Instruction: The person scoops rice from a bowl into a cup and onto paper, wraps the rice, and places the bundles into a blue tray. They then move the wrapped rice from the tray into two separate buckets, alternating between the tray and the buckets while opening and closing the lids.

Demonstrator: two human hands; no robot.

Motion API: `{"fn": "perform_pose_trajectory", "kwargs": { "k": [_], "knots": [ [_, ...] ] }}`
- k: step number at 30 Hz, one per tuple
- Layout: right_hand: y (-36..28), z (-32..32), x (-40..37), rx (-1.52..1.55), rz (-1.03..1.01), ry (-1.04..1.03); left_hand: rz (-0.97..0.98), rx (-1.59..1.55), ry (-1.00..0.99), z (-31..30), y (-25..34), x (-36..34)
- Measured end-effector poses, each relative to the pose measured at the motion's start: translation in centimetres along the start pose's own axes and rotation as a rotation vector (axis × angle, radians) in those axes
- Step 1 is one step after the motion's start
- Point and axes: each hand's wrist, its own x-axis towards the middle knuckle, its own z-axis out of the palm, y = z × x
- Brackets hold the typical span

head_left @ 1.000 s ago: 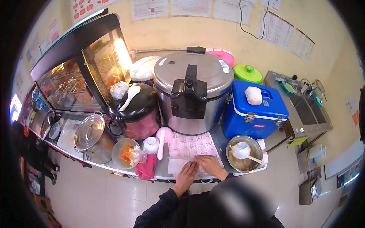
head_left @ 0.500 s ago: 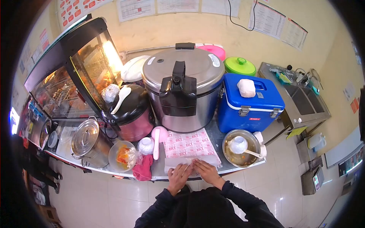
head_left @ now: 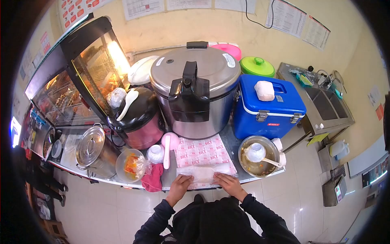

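Note:
A flattened white paper-wrapped bundle (head_left: 203,174) lies crosswise at the table's front edge. My left hand (head_left: 181,186) has its fingers bent over the bundle's left end. At the opposite end my right hand (head_left: 228,184) is closed on the paper in the same way. What is inside the wrap is hidden. Behind it lies a stack of pink-printed wrapping paper sheets (head_left: 205,152). A pink scoop (head_left: 167,154) and a plastic-covered white bowl (head_left: 155,154) sit left of the sheets. To the right is a steel pot (head_left: 248,166) with a white ladle (head_left: 269,161) and a bowl in it.
A large steel rice cooker (head_left: 195,93) stands behind the sheets, with a pink cooker (head_left: 142,132) to its left. A blue cooler (head_left: 270,114) carries a wrapped packet (head_left: 265,90). At left are a lidded steel pot (head_left: 95,152), a food bowl (head_left: 132,166) and a red cloth (head_left: 153,179).
My hands have moved apart, from close together at the bundle's middle to its two ends. The loose paper flap is now rolled around into a narrow bundle.

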Motion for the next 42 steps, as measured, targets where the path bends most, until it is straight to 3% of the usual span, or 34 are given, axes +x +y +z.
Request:
{"fn": "perform_pose_trajectory", "kwargs": {
  "k": [7,10,13,15,17,19,20,21,22,23,26,30,38,40,42],
  "knots": [
    [0.0,-0.6,1.3,0.230,0.323,-0.015,-0.166,-0.265,-0.062,-0.1,-2.4,2.0],
    [0.4,-0.7,3.0,0.181,0.346,-0.067,-0.231,-0.343,-0.153,0.2,-3.7,3.0],
    [0.1,-1.9,5.5,0.125,0.602,-0.352,-0.294,-0.362,-0.255,0.3,-5.0,4.2],
    [1.4,-0.6,6.6,0.061,0.569,-0.441,-0.428,-0.387,-0.348,0.1,-5.5,5.5],
    [1.9,0.0,8.4,-0.044,0.553,-0.519,-0.407,-0.204,-0.339,-0.1,-5.3,7.1],
    [2.1,0.3,10.4,-0.190,0.547,-0.589,-0.247,0.021,-0.309,-0.4,-4.9,8.7],
    [2.4,0.8,10.6,-0.294,0.425,-0.530,-0.096,0.154,-0.283,-0.6,-4.6,9.4],
    [2.6,0.7,11.2,-0.282,0.411,-0.615,0.055,0.286,-0.255,-0.7,-4.4,10.2],
    [2.9,0.6,12.0,-0.270,0.396,-0.701,0.031,0.248,-0.414,-0.9,-4.4,11.2],
    [3.0,0.5,12.6,-0.259,0.380,-0.787,-0.013,0.218,-0.441,-0.2,-4.9,11.2],
    [3.6,0.5,11.4,-0.192,0.301,-0.739,-0.108,0.218,-0.465,1.6,-5.7,10.6],
    [1.0,1.6,6.5,-0.277,0.298,-0.184,-0.161,0.432,-0.318,1.4,-1.2,8.4],
    [-4.9,4.3,2.9,-0.155,0.556,0.093,-0.412,0.426,-0.270,2.1,4.8,4.5],
    [-5.6,3.8,2.7,-0.055,0.544,0.174,-0.395,0.333,-0.257,0.7,6.7,5.4],
    [-5.9,3.2,2.7,-0.024,0.562,0.111,-0.323,0.301,-0.299,0.2,6.9,6.9]
  ]
}}
